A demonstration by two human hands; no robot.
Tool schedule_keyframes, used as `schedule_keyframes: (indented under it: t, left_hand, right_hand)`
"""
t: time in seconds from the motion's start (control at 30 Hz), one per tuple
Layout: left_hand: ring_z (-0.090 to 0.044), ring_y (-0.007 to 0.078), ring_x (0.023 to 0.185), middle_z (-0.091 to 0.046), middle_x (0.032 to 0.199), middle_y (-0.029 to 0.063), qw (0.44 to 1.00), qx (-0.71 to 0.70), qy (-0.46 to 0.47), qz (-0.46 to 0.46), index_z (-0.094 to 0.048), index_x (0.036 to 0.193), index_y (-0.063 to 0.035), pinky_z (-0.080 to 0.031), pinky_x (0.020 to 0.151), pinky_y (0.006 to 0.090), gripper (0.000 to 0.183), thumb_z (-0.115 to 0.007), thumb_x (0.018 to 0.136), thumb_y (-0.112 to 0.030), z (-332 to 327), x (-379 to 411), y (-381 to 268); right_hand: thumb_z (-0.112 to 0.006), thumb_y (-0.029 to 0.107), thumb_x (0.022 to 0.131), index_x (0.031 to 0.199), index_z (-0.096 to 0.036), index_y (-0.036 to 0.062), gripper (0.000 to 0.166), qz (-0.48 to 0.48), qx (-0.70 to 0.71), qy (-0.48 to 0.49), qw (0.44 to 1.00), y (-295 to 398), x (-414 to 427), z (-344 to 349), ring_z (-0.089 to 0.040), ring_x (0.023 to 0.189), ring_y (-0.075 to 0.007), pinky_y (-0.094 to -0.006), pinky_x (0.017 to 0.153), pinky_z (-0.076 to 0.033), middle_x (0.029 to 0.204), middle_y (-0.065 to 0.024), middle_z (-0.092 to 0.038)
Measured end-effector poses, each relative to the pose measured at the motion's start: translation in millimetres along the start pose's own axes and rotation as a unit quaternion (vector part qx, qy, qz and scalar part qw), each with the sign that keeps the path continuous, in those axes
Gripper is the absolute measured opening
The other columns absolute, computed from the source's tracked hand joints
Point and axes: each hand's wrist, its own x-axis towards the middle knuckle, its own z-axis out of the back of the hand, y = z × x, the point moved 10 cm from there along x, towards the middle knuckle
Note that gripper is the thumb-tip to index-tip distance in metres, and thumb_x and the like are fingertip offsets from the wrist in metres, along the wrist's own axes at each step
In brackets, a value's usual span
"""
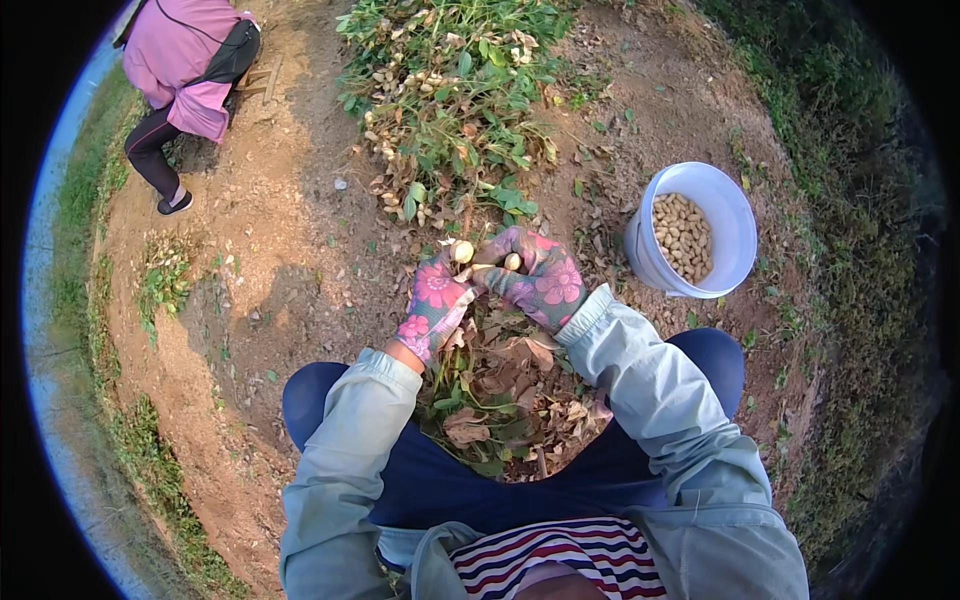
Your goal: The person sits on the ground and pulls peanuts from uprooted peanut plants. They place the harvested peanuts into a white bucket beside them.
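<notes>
Both my hands wear floral-patterned gloves and meet above the ground between my knees. My left hand (436, 296) is closed at the root end of a peanut plant (457, 375), whose leafy stems hang below it. A pale peanut pod (462, 251) shows at its fingertips. My right hand (538, 277) has its fingers curled around a second peanut pod (512, 262), close against the left fingers. The palms and part of the roots are hidden by the gloves. Withered leaves (517, 367) lie under both hands.
A white plastic bucket (731, 225) partly filled with peanuts (681, 236) stands to the right. Ahead lies a heap of uprooted peanut plants (457, 112). At the upper left a person in pink (184, 52) is by a small wooden stool (262, 81). Dense greenery (847, 225) borders the right.
</notes>
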Motion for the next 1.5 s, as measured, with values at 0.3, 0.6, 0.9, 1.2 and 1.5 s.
schedule_keyframes:
  t: [0.3, 0.6, 0.9, 1.2, 1.5]
  left_hand:
    - [-0.057, 0.0195, 0.093, -0.055, 0.105, 0.0098, 0.944, 0.32, 0.055, 0.061, -0.045, 0.112, -0.0022, -0.048, 0.081, 0.0311, 0.039, -0.059, 0.076, 0.003, -8, -1, -5]
    - [-0.06, 0.0142, 0.076, -0.06, 0.081, 0.0035, 0.983, -0.158, -0.007, 0.098, -0.06, 0.093, -0.0035, -0.051, 0.063, 0.0284, 0.016, -0.065, 0.077, -0.003, -4, -10, -7]
    - [-0.055, 0.0116, 0.072, -0.059, 0.086, 0.0043, 0.999, -0.044, -0.033, -0.005, -0.056, 0.098, 0.0008, -0.048, 0.064, 0.0266, 0.022, -0.064, 0.077, -0.002, 11, -5, 2]
    - [-0.046, 0.0112, 0.075, -0.048, 0.08, 0.0012, 0.996, 0.009, -0.088, -0.021, -0.051, 0.091, -0.0007, -0.044, 0.074, 0.0255, 0.03, -0.071, 0.07, -0.003, 10, -6, 5]
    - [-0.054, 0.0105, 0.074, -0.054, 0.077, 0.0004, 0.995, 0.06, -0.069, -0.037, -0.053, 0.083, -0.0026, -0.046, 0.066, 0.0262, 0.025, -0.073, 0.071, -0.011, 16, -6, -20]
  right_hand:
    - [-0.062, 0.009, 0.077, 0.082, -0.052, 0.0034, 0.012, 0.068, -0.208, -0.006, 0.976, 25, -10, -2, -0.049, 0.061, -0.0095, -0.0246, 0.056, -0.042, 0.068, -0.0034, -0.054]
    - [-0.056, 0.005, 0.077, 0.091, -0.055, 0.0018, 0.014, 0.002, 0.324, 0.004, 0.946, 15, 1, 24, -0.04, 0.042, -0.0098, -0.0211, 0.038, -0.032, 0.062, -0.0037, -0.048]
    - [-0.067, 0.023, 0.079, 0.088, -0.057, 0.0037, 0.024, -0.093, 0.033, -0.001, 0.995, -6, -1, 14, -0.048, 0.041, -0.007, -0.02, 0.037, -0.037, 0.058, -0.0006, -0.054]
    - [-0.066, 0.013, 0.074, 0.088, -0.054, 0.0036, 0.021, 0.138, -0.301, -0.118, 0.936, 29, -15, 10, -0.058, 0.067, -0.0234, -0.0316, 0.061, -0.047, 0.076, -0.0114, -0.057]
    - [-0.06, 0.008, 0.078, 0.101, -0.055, 0.0094, 0.023, 0.137, -0.446, -0.329, 0.821, 65, -24, 146, -0.061, 0.077, -0.024, -0.0334, 0.068, -0.048, 0.086, -0.0099, -0.06]
